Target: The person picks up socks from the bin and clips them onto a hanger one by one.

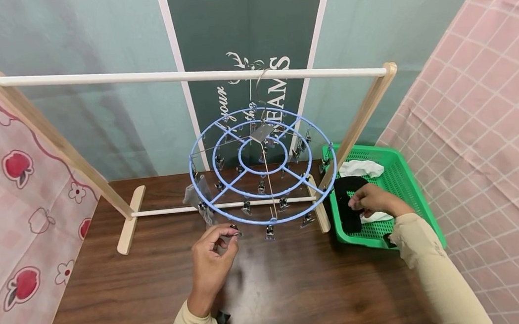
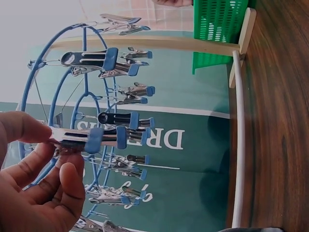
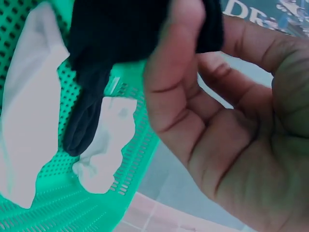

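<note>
My left hand (image 1: 212,259) pinches a metal clip (image 2: 87,137) with blue tips at the near edge of the round blue clip hanger (image 1: 227,216). Over the green basket, my right hand (image 1: 375,199) holds a black sock (image 3: 125,34) between thumb and fingers. Part of that sock (image 1: 346,208) hangs down into the basket. Two white socks (image 3: 34,106) lie in the basket beside it. A grey sock (image 1: 204,187) hangs from the left side of the hanger.
The hanger hooks over the white bar (image 1: 147,77) of a wooden-legged rack standing on the brown table (image 1: 294,288). The green basket (image 1: 415,197) stands by the rack's right leg (image 1: 363,111). Several other clips (image 1: 269,231) dangle from the hanger's rings.
</note>
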Available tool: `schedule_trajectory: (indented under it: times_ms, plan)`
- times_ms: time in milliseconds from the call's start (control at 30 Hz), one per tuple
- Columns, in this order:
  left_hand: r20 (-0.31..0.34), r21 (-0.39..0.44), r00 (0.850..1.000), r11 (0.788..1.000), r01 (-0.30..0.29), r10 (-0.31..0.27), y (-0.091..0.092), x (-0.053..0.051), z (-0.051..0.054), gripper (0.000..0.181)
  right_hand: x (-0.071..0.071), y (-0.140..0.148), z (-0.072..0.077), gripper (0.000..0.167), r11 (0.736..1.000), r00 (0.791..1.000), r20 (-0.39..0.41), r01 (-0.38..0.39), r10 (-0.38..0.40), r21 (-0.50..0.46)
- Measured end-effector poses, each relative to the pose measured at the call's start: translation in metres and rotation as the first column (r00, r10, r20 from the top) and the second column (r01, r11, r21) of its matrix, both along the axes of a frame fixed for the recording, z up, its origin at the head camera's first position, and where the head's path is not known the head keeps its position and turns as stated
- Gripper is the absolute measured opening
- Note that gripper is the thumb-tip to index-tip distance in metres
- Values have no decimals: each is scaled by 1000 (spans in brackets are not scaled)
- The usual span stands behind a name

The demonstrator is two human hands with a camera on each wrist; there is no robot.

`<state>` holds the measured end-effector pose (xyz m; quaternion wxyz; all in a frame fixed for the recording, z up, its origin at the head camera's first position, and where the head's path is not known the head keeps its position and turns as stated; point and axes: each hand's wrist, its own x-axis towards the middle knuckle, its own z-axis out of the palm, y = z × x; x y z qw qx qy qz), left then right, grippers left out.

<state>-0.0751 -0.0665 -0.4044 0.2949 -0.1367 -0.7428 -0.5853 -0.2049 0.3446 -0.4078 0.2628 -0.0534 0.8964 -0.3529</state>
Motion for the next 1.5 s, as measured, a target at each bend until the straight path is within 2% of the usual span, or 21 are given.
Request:
schedule_trajectory:
  times_ms: [133,300,367,500,633,767,967,1067,1167,1267,1400,1500]
  plan:
    - [22,7,1000,1000,1,-1,0,0,-1,19,5,-3,5,23,995,997,-1,71,-71,-65]
    - [40,27,999,1000,12,-13,0,0,-2,15,10,-7,10,30,986,989,-57,133,-139,-103]
    - [49,37,999,999,19,-21,-1,-2,-7,9,11,-8,12,33,976,981,-80,163,-175,-143]
    - [60,52,998,998,21,-24,-2,-8,-23,10,15,-9,14,34,958,967,-126,189,-219,-214]
    - [68,67,998,998,12,-17,-4,-11,-35,18,19,-9,18,34,967,951,-217,186,-222,-174]
    - [84,80,996,997,8,-15,-4,-10,-37,19,24,-13,21,34,975,916,-336,198,-220,-98]
    - [119,86,993,996,-5,-5,-4,-9,-38,23,34,-19,24,17,973,848,-488,231,-204,-5]
    - [117,114,993,993,16,-29,-5,-10,-38,31,41,-21,26,24,970,823,-534,243,-194,22]
    - [112,119,993,992,29,-42,-5,-11,-37,37,49,-24,27,33,970,802,-568,240,-186,22]
    - [104,107,994,994,35,-46,-5,-11,-35,34,58,-28,30,35,976,784,-598,216,-167,11]
    - [88,93,995,995,41,-49,-5,-11,-34,28,70,-33,37,34,983,758,-634,182,-152,-17]
    - [98,104,994,994,35,-46,-4,-10,-34,27,77,-37,42,27,984,727,-672,176,-141,-16]
